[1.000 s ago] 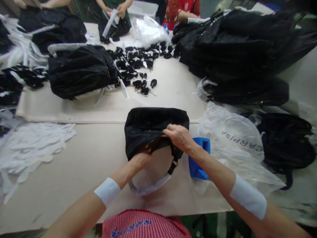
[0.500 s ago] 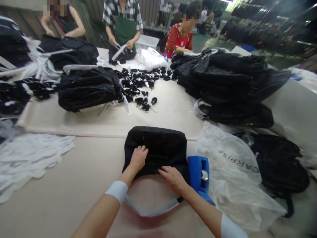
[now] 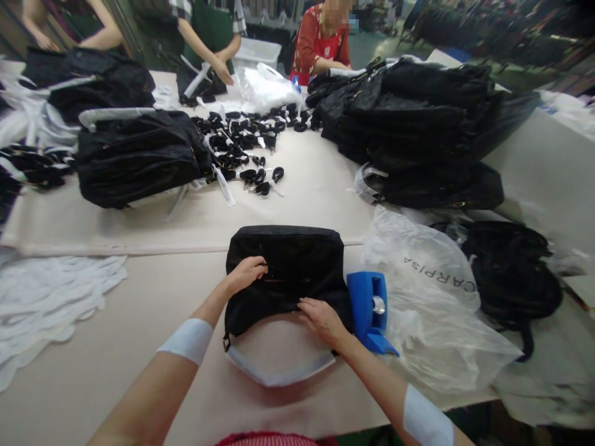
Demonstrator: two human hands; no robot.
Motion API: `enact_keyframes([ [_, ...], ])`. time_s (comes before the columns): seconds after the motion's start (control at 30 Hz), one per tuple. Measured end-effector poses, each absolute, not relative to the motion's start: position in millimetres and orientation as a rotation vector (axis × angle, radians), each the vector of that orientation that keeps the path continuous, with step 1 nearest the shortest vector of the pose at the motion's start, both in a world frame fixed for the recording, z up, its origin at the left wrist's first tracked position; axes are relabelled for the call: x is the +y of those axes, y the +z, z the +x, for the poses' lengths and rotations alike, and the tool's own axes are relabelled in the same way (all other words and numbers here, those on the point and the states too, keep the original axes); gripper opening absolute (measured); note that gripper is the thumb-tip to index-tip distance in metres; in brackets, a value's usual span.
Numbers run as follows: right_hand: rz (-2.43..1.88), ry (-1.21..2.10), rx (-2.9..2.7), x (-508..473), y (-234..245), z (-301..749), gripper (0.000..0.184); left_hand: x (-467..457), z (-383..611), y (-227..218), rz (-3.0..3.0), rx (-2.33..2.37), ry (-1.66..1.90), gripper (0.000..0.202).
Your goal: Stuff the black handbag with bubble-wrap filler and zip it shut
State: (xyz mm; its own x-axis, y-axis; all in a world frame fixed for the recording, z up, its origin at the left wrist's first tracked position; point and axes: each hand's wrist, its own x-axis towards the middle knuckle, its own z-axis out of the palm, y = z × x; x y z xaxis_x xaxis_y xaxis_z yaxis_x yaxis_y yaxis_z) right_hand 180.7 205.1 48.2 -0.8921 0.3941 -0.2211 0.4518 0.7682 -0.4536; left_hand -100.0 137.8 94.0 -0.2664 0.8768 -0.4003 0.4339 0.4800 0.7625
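Observation:
A black handbag [image 3: 297,260] lies flat on the beige table [image 3: 139,322] in front of me, its handle wrapped in white paper [image 3: 279,371] curving toward me. My left hand [image 3: 245,274] rests on the bag's left middle with fingers curled, pinching at a thin line across the fabric. My right hand [image 3: 320,319] presses flat on the bag's lower right edge, fingers spread. A blue tape dispenser [image 3: 369,306] stands just right of the bag.
A clear plastic bag printed with letters [image 3: 427,291] lies to the right, black bags [image 3: 506,272] beyond it. Piles of black bags [image 3: 139,155] [image 3: 418,118], small black tags [image 3: 246,142] and white paper strips [image 3: 51,297] fill the table. Other people work at the far end.
Both hands left the bag's opening and laid the bag flat. My left hand has now curled its fingers on the bag's middle; my right hand stays flat at the lower edge.

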Motion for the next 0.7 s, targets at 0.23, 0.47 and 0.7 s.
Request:
enact_keyframes([
  [0.23, 0.998, -0.501, 2.918, 234, 77, 126, 0.039, 153, -89, 121, 0.901, 1.826, 1.195, 0.026],
  [0.47, 1.01, -0.487, 2.917, 249, 29, 112, 0.023, 42, -77, 17, 1.0, 2.693, 0.993, 0.057],
  [0.7, 1.638, -1.669, 2.717, 260, -15, 114, 0.034, 2, -70, -12, 0.339, 2.289, 1.231, 0.057],
])
